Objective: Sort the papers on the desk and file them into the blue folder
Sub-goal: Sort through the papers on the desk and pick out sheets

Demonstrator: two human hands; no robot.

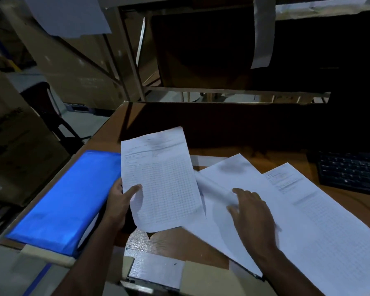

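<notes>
My left hand pinches the lower left edge of a printed sheet with a grid table and holds it lifted above the desk. The blue folder lies shut on the desk's left side, just left of that hand. My right hand rests with straight fingers on a blank white sheet in the spread of papers. Another printed sheet lies to the right, partly under the blank one.
A black keyboard sits at the desk's right edge, beyond the papers. The wooden desk has a dark panel along its back. Cardboard boxes stand to the left of the desk. A taped patch marks the near edge.
</notes>
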